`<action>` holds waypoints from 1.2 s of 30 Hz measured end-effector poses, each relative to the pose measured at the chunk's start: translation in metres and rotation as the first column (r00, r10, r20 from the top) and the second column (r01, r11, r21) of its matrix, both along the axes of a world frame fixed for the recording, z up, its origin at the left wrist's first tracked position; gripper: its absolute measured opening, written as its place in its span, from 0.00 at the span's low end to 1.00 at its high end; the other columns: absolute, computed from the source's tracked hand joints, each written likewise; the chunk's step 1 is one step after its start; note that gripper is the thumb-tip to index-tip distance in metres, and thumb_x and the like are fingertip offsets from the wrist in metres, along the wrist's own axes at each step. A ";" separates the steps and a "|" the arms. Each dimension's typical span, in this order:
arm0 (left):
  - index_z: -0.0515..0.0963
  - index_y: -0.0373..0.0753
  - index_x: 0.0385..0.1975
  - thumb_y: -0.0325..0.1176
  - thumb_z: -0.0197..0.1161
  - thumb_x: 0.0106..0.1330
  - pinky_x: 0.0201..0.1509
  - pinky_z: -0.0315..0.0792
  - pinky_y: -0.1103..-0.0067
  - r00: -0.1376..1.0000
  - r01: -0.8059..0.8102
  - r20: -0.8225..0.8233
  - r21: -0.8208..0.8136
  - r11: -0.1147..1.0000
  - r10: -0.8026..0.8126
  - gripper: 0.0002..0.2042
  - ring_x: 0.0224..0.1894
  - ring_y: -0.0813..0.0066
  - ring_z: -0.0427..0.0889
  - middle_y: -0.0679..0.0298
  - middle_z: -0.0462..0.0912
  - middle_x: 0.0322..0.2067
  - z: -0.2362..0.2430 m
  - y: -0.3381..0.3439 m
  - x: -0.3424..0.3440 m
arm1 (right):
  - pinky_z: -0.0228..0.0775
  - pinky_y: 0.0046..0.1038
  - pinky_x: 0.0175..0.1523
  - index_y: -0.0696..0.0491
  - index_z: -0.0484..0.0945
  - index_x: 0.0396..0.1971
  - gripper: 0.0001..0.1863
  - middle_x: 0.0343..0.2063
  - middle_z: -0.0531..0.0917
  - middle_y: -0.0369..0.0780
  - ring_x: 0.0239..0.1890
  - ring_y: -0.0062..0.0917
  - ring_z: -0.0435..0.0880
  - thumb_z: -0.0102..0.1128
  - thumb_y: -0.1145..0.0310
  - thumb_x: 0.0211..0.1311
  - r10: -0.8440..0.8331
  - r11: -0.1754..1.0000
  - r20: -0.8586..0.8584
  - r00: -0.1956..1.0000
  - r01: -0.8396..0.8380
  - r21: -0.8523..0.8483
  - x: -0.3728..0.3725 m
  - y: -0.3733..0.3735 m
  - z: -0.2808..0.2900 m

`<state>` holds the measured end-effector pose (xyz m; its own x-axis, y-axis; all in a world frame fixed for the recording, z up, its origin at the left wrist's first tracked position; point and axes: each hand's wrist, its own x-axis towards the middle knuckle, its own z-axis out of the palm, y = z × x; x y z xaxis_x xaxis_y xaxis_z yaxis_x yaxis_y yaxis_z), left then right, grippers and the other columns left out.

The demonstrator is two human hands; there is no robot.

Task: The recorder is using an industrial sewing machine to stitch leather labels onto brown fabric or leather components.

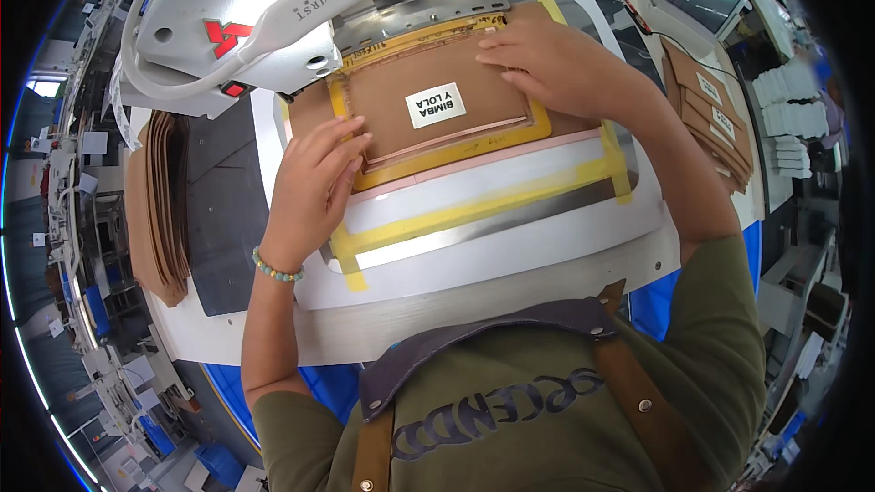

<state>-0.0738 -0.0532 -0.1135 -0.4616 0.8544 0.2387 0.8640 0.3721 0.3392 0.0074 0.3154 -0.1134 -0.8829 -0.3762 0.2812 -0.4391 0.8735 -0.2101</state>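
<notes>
Green shirt (524, 364) nearest the camera in the head view, with a dark apron (474, 333) on top and brown straps (633, 378) going down. Past that, front edge of the white worktop (214, 337). On the worktop, a white board (510, 246) with yellow tape (474, 210) on it.

Farther from the front edge, a brown sheet (483, 82), lying flat inside a yellow frame (456, 153). More brown poking out past the frame on both sides; cannot tell if all one piece. White label (436, 106) near the middle.

Left hand (319, 164) at the left side of the frame, fingers bent and close together. Cannot tell if pinching anything. Right hand (551, 64) near the back right corner of the frame, palm down, fingers a little spread, nothing pinched.

Probably light and thin, a bit stiff like thick card, not likely to break. Maybe smooth and a little slippery. Easy to scratch or crease, by the look of it. Best held by both brown sides poking out, with flat fingers, away from the label.

Near the left edge of the worktop, a brown stack (155, 210); near the right edge, more brown pieces (691, 118). At the back left, a big white machine (191, 9).
</notes>
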 end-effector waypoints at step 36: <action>0.77 0.44 0.71 0.42 0.67 0.74 0.76 0.66 0.57 0.981 -0.015 -0.192 -0.171 0.985 -0.019 0.26 0.74 0.46 0.70 0.57 0.74 0.74 -0.027 0.047 -0.008 | 0.76 0.37 0.56 0.58 0.80 0.56 0.23 0.65 0.82 0.46 0.62 0.36 0.82 0.66 0.77 0.59 -0.125 0.951 -0.116 0.985 0.152 0.268 0.013 -0.022 -0.029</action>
